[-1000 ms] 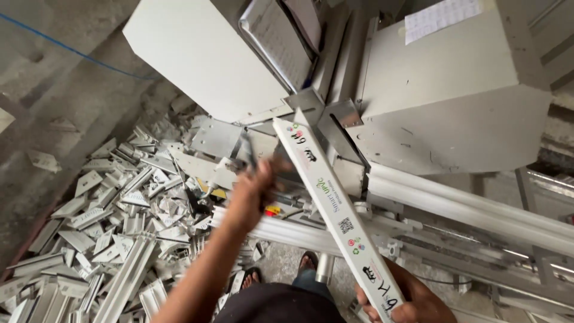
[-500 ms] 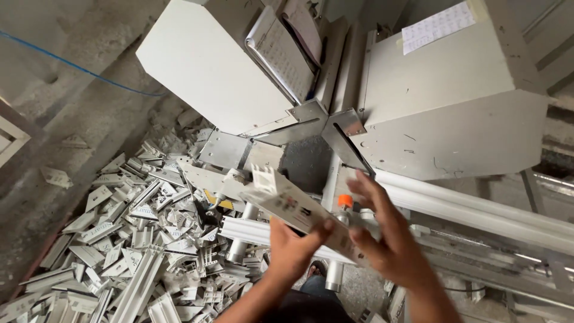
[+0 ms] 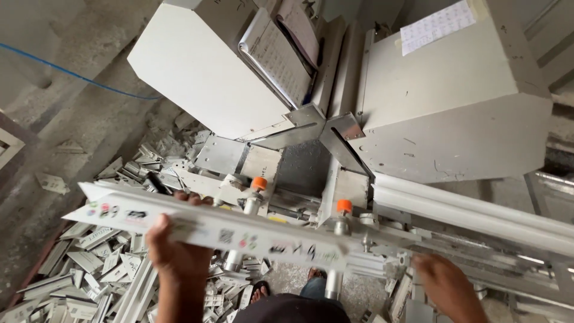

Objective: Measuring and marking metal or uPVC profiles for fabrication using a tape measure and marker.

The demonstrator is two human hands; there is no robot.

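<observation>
Below, left hand (image 3: 176, 251): fingers wrapped around the white profile strip (image 3: 209, 227), knuckles hidden beneath.
Right hand (image 3: 445, 284): fingers' spread unclear.

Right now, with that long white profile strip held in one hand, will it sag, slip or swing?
The white profile strip looks stiff: it spans straight past the left hand without drooping. Probably light, since one hand carries it. Gripped off-centre, its long free end may swing toward the orange-capped clamps.
</observation>
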